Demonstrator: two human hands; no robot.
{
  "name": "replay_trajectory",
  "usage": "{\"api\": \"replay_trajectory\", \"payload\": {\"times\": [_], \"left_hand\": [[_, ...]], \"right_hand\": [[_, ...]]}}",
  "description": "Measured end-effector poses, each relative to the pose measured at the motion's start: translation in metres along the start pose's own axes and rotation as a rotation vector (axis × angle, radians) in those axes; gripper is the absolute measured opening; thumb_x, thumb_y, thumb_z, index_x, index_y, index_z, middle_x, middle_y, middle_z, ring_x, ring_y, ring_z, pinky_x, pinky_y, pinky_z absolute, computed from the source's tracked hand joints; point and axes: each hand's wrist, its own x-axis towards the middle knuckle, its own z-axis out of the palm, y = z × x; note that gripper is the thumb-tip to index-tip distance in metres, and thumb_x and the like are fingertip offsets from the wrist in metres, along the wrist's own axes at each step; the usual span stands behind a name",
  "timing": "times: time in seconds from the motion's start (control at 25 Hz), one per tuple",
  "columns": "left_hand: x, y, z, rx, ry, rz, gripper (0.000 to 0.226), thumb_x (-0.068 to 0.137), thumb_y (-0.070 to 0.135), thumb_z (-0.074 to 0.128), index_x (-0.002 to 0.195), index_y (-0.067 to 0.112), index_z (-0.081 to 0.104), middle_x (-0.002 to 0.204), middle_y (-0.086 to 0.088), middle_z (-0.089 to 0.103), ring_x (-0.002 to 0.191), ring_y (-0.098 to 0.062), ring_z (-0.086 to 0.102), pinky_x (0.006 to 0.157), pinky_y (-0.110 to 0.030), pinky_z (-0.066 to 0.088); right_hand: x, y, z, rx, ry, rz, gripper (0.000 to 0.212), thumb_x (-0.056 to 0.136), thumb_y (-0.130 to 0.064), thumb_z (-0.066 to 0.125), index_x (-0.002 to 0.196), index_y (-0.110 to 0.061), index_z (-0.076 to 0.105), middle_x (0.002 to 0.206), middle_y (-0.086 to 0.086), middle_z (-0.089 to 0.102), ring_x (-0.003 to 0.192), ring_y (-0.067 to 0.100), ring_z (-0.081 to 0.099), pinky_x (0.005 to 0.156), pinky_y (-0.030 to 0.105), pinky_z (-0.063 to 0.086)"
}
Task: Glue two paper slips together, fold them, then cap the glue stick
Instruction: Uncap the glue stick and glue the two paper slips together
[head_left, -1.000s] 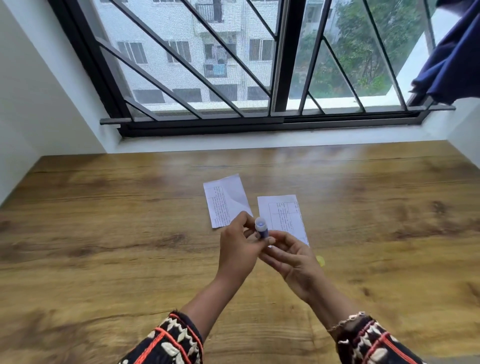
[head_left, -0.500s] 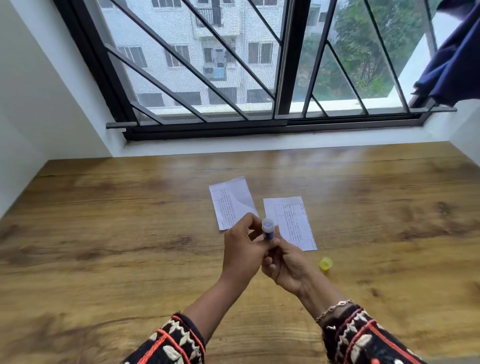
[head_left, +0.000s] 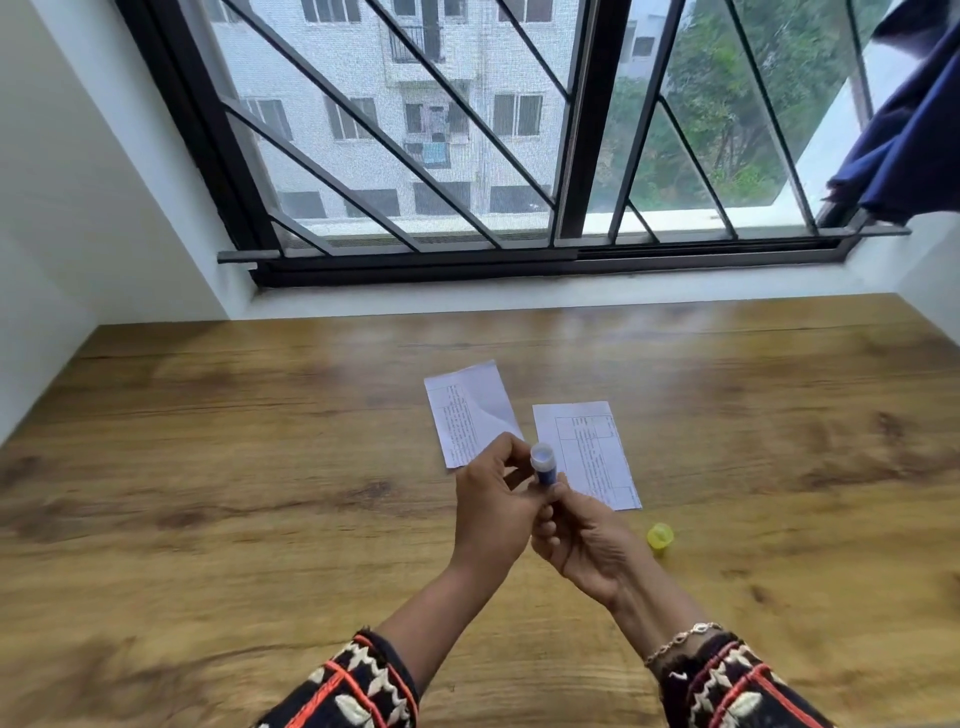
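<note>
Both hands mid-frame: left hand (head_left: 493, 512) and right hand (head_left: 584, 540) pinch uncapped glue stick (head_left: 544, 464). Two paper slips (head_left: 470, 413) behind; yellow cap (head_left: 660, 537) lower right on table (head_left: 208, 467).

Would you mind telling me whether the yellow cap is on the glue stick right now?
No, the yellow cap lies on the wooden table to the right of the hands, while the glue stick stands uncapped between them.

Bright daylight from the window (head_left: 467, 130); edges bowed, foreground perhaps slightly blurred.
</note>
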Motion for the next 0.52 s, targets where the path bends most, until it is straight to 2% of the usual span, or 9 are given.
{"api": "replay_trajectory", "payload": {"times": [0.08,0.16,0.24,0.28,0.32,0.36,0.4,0.48,0.52], "left_hand": [[0.0003,-0.0002,-0.0016,0.011,0.004,0.006,0.032,0.065,-0.007,0.076,0.063,0.013,0.051,0.057,0.019,0.060,0.059,0.004,0.059,0.056,-0.012,0.049],[0.0032,-0.0019,-0.0041,0.001,0.018,-0.003,0.033,0.065,-0.005,0.077,0.062,0.015,0.051,0.058,0.019,0.060,0.061,0.003,0.059,0.064,-0.018,0.053],[0.0064,-0.0027,-0.0064,-0.009,0.031,-0.010,0.038,0.063,-0.007,0.078,0.061,0.020,0.051,0.059,0.019,0.061,0.062,0.003,0.058,0.070,-0.027,0.055],[0.0074,-0.0025,-0.0069,-0.012,0.033,-0.009,0.040,0.062,-0.008,0.078,0.060,0.021,0.050,0.059,0.020,0.061,0.063,0.003,0.058,0.071,-0.029,0.055],[0.0078,-0.0021,-0.0068,-0.015,0.029,-0.007,0.041,0.062,-0.009,0.078,0.060,0.022,0.050,0.059,0.019,0.061,0.063,0.003,0.058,0.071,-0.031,0.056],[0.0077,-0.0019,-0.0065,-0.020,0.022,-0.008,0.041,0.061,-0.009,0.078,0.060,0.022,0.050,0.060,0.017,0.061,0.064,0.003,0.058,0.071,-0.031,0.056],[0.0076,-0.0020,-0.0062,-0.028,0.015,-0.012,0.040,0.062,-0.009,0.077,0.061,0.021,0.051,0.060,0.014,0.061,0.064,0.003,0.058,0.071,-0.031,0.056],[0.0072,-0.0024,-0.0059,-0.041,-0.001,-0.018,0.035,0.062,-0.009,0.077,0.062,0.015,0.051,0.062,0.009,0.059,0.063,0.001,0.056,0.068,-0.028,0.055],[0.0068,-0.0021,-0.0059,-0.044,-0.013,-0.019,0.032,0.063,-0.008,0.078,0.064,0.010,0.052,0.061,0.009,0.058,0.062,0.000,0.055,0.065,-0.026,0.054]], "right_hand": [[0.0010,-0.0009,0.0011,-0.102,0.031,0.008,0.008,0.080,-0.015,0.052,0.080,-0.010,0.058,0.053,0.000,0.050,0.042,0.007,0.044,0.040,0.015,0.035],[0.0008,-0.0007,0.0012,-0.076,0.018,-0.019,0.016,0.089,-0.017,0.049,0.086,-0.008,0.062,0.062,0.002,0.058,0.049,0.009,0.052,0.045,0.016,0.044],[0.0006,0.0025,0.0002,0.028,-0.049,-0.065,0.021,0.077,-0.019,0.068,0.093,-0.006,0.064,0.072,0.005,0.064,0.058,0.010,0.061,0.053,0.018,0.053],[0.0006,0.0042,-0.0013,0.072,-0.091,-0.076,0.037,0.063,-0.019,0.080,0.094,-0.005,0.065,0.072,0.006,0.065,0.059,0.011,0.063,0.054,0.019,0.055],[-0.0001,0.0056,-0.0009,0.099,-0.111,-0.072,0.050,0.052,-0.018,0.087,0.094,-0.004,0.065,0.069,0.006,0.066,0.057,0.011,0.063,0.053,0.019,0.055],[0.0002,0.0072,-0.0017,0.101,-0.106,-0.072,0.051,0.051,-0.019,0.087,0.094,-0.003,0.065,0.065,0.005,0.064,0.054,0.009,0.061,0.051,0.018,0.053],[-0.0007,0.0072,-0.0005,0.094,-0.095,-0.066,0.042,0.059,-0.021,0.081,0.093,-0.003,0.064,0.061,0.003,0.062,0.050,0.008,0.058,0.048,0.016,0.051],[-0.0028,0.0059,0.0032,0.076,-0.031,-0.054,0.019,0.080,-0.021,0.058,0.089,-0.004,0.062,0.053,0.000,0.057,0.044,0.005,0.051,0.042,0.014,0.045],[-0.0026,0.0058,0.0039,0.067,0.000,-0.043,0.019,0.087,-0.021,0.050,0.085,-0.006,0.061,0.050,-0.001,0.054,0.041,0.005,0.048,0.039,0.014,0.042]]}}
